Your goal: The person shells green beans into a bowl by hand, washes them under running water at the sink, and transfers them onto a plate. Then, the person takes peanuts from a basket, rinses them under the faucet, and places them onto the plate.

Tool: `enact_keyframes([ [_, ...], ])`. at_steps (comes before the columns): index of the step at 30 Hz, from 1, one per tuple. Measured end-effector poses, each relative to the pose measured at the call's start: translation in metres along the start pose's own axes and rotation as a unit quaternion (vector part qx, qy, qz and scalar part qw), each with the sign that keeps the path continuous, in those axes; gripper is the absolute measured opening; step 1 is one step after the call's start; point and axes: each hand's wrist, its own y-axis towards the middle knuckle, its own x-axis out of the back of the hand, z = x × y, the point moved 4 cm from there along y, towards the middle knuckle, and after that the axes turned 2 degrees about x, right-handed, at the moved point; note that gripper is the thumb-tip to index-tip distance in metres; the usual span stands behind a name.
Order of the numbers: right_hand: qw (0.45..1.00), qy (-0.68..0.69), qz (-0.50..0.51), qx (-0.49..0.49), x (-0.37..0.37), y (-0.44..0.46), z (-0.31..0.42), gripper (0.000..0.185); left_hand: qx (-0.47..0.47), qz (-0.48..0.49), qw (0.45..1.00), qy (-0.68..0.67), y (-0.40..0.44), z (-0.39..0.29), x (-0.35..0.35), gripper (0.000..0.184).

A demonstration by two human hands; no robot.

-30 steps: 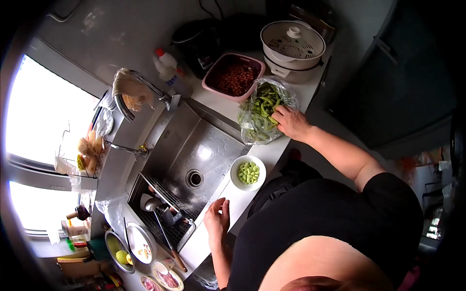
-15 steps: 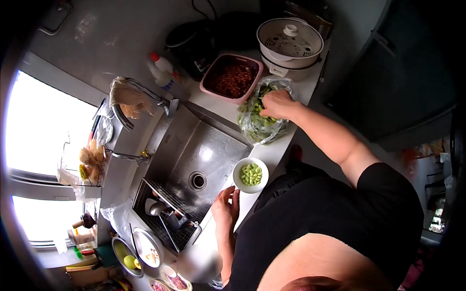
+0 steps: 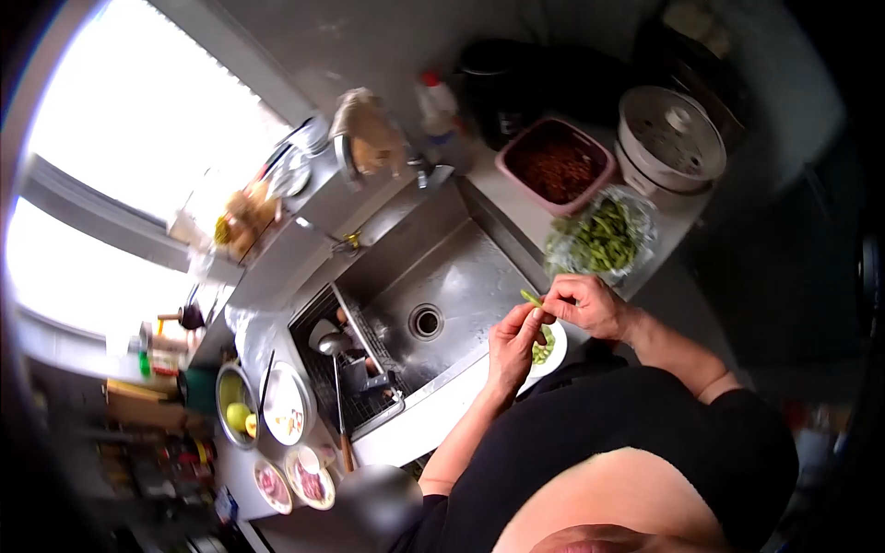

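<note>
I had both bare hands in the head view, brought close together near the front edge of the sink (image 3: 461,290). The left hand (image 3: 513,348) had its thumb and fingers closed on a slim green pod (image 3: 531,298), and the right hand (image 3: 597,311) pinched it too, thumb against forefinger, so the pod sat between the two sets of fingertips with one end poking out. Just below them in my view, the white bowl (image 3: 559,345) stood on the counter (image 3: 415,439), partly hidden by the hands, with pale green beans (image 3: 543,347) inside. Beyond the right hand I saw the clear plastic bag (image 3: 649,224), its mouth open on a heap of green pods (image 3: 607,235). The pink basin (image 3: 525,191) of reddish contents stood just beside it, and the lidded white pot (image 3: 671,145) rested near both
</note>
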Motion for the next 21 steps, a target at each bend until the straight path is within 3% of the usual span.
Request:
enact_keyframes([
  [10,0.992,-0.082,0.090,-0.027,-0.035,0.027,0.003,0.016,-0.077,-0.118,0.990,0.001,-0.020,0.007,0.045,0.021],
  [12,0.988,0.092,0.064,-0.110,-0.044,0.026,-0.005,0.017,-0.063,-0.146,0.976,0.148,-0.030,0.007,0.052,0.020],
  [14,0.984,0.100,0.124,-0.076,-0.057,0.026,-0.014,0.018,-0.104,-0.159,0.954,0.231,-0.033,0.018,0.058,0.020],
  [16,0.986,0.078,0.122,-0.082,-0.065,0.025,-0.013,0.017,-0.106,-0.195,0.910,0.350,-0.043,0.003,0.055,0.020],
  [19,0.971,0.164,0.102,-0.137,-0.082,0.026,-0.020,0.016,-0.149,-0.275,0.863,0.396,-0.054,-0.018,0.045,0.021],
  [21,0.964,0.195,0.106,-0.147,-0.092,0.025,-0.022,0.015,-0.162,-0.272,0.847,0.427,-0.057,-0.017,0.048,0.022],
])
